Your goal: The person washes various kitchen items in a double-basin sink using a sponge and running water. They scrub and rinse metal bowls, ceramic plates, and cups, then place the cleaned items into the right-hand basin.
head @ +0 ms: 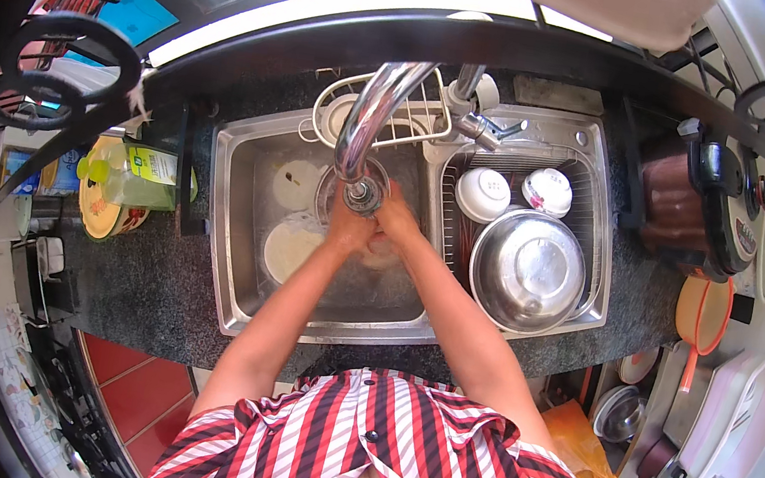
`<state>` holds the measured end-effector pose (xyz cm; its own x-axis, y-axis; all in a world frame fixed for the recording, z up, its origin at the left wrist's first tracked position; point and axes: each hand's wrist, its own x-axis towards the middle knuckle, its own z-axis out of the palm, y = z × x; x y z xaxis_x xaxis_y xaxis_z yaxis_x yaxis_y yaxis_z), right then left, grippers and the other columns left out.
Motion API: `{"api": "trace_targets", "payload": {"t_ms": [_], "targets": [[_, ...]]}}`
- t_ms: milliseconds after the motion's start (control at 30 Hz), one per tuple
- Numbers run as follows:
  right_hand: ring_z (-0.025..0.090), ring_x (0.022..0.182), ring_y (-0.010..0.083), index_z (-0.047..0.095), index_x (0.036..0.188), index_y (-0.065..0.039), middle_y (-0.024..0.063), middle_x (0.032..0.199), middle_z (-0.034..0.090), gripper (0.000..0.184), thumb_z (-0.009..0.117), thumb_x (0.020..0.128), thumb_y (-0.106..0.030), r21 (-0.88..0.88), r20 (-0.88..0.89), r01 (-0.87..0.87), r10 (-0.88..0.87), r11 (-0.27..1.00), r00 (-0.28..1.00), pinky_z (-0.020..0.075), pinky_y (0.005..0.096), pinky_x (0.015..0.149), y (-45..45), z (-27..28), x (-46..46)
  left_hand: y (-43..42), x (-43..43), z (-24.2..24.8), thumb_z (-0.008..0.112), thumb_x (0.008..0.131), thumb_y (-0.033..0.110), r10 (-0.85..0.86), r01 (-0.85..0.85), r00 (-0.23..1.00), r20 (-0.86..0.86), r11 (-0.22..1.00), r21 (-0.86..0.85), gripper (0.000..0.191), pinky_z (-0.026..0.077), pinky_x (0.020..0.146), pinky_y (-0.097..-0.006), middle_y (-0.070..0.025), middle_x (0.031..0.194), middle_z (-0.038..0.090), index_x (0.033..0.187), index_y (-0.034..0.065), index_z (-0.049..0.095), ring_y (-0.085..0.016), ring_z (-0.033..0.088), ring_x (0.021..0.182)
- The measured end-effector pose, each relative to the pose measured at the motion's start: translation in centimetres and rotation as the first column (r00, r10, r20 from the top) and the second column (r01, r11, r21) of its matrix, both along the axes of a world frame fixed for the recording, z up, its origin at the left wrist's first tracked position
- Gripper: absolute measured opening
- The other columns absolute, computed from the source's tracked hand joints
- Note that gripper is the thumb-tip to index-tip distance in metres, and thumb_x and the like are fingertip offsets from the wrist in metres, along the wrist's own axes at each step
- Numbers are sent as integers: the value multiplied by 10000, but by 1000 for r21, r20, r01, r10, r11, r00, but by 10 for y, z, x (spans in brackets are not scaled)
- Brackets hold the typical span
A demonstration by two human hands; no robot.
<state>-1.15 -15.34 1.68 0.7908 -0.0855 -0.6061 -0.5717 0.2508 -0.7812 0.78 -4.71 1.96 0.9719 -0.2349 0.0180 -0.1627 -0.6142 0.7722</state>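
Observation:
Both my hands are together in the left basin (267,171) of a stainless steel sink, beneath the chrome faucet (362,126). My left hand (352,233) sits just below the faucet head, which covers its fingers. Beside it on the right, my right hand (397,213) reaches to the right side of a round metal bowl (323,195). The faucet hides much of this bowl, and I cannot tell how either hand touches it. A pale round dish (293,184) lies at the basin's back left. Nearer me is a second pale round dish (291,250), with whitish suds on it.
The right basin holds a wire rack (447,237), two white bowls (482,194) and a large upturned metal bowl (527,270). A wire caddy (407,141) stands behind the faucet. Left is a green-tinted soap bottle (134,176); right, a brown electric cooker (678,200). A black shelf bar (454,40) crosses above.

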Motion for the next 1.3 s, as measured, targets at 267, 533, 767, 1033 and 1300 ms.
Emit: {"api": "trace_targets", "payload": {"t_ms": [267, 533, 767, 1033, 1300], "targets": [[585, 1134, 319, 363, 1467, -141, 188, 1313, 535, 572, 457, 997, -452, 21, -95, 35, -32, 999, 995, 604, 455, 644, -26, -4, -18, 63, -40, 28, 579, 911, 365, -683, 676, 709, -177, 585, 449, 523, 285, 1125, -558, -174, 1297, 578, 1324, 51, 515, -317, 507, 1272], [553, 1194, 304, 487, 1357, -42, 188, 1312, 568, 519, 567, 942, -344, -359, 247, -84, 181, 930, 952, 430, 386, 1003, 37, -43, -16, 43, -46, -3, 643, 849, 50, -246, 105, 829, -503, 950, -293, 417, 470, 944, -344, -137, 1158, 665, 1256, 19, 560, -262, 628, 1084], [597, 1141, 207, 579, 1277, -51, 123, 1210, 650, 510, 576, 930, -425, -138, 360, -223, 259, 965, 896, 426, 337, 1003, 0, -46, 33, 71, -50, 14, 631, 938, 165, -463, -542, 582, -668, 391, -743, 356, 473, 1002, -407, -133, 1203, 647, 1251, 8, 571, -265, 621, 1111], [569, 1124, 192, 574, 1279, 19, 116, 1228, 629, 521, 487, 1009, -419, 209, 10, 57, -61, 976, 998, 418, 324, 986, -52, -15, -6, 42, -7, -1, 583, 980, 304, -403, -792, 427, -810, 264, -550, 398, 466, 1021, -492, -142, 1272, 615, 1269, 30, 567, -273, 598, 1164], [617, 875, 467, 663, 907, 18, 282, 898, 651, 485, 413, 1016, -383, -558, 187, -9, 137, 830, 973, 476, 494, 778, -59, 1, -58, -14, 49, -11, 741, 860, 401, -433, 0, 302, -849, 891, -454, 351, 553, 767, -374, -60, 977, 688, 998, 81, 701, -181, 654, 845]]}}
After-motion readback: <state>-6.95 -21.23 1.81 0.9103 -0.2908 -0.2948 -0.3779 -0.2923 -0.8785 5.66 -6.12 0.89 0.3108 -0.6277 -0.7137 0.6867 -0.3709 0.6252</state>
